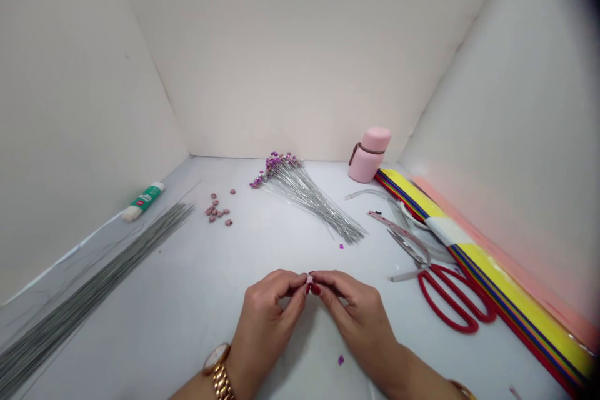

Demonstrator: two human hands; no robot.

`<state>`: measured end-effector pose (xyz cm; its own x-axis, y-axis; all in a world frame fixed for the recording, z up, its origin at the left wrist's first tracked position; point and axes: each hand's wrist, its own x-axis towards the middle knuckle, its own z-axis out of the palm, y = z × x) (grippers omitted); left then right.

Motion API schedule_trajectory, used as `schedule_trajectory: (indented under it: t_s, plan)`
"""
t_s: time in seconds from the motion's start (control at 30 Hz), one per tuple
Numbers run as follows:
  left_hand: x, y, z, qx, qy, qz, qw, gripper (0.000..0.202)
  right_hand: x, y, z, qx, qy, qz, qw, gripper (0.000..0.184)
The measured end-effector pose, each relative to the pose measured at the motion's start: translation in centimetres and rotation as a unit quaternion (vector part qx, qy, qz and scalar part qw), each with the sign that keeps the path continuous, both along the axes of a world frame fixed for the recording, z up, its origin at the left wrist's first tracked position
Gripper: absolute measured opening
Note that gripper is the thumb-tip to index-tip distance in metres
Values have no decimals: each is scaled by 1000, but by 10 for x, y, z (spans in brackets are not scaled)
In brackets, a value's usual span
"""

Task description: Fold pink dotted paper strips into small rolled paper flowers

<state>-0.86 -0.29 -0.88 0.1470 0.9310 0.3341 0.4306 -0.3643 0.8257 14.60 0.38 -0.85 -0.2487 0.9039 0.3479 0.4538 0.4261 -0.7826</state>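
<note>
Pink-and-white scrap (pixel 309 279), too tiny for a full grip, so the left hand (pixel 267 307) and right hand (pixel 359 315) pinch it closed between their fingertips, out over the middle of the white table (pixel 178 331), near its front edge. Purple-tipped wires (pixel 304 197) lie bunched toward the back edge.

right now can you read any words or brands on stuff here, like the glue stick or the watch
Green label on the glue stick: lettering too small and blurred to read.
Dial of the wristwatch: angled, no numbers or words readable.
Nothing else shows readable text.
</note>
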Motion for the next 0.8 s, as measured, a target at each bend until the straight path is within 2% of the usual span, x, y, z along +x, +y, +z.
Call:
schedule_trajectory:
  t_s: [0.27,0.53,0.63,0.8]
  plan:
    - [1,0,2,-4,9,-3,1000,13,4,2,0,-23,-1,14,1000,17]
    - [0,3,4,-43,-46,-7,998,16,2,4,-2,-25,-4,6,1000,17]
    - [0,2,5,-46,-42,-9,998,17,2,4,-4,-15,-15,4,1000,17]
    - [4,0,6,-36,-31,22,999,15,7,3,-11,23,-58,11,998,17]
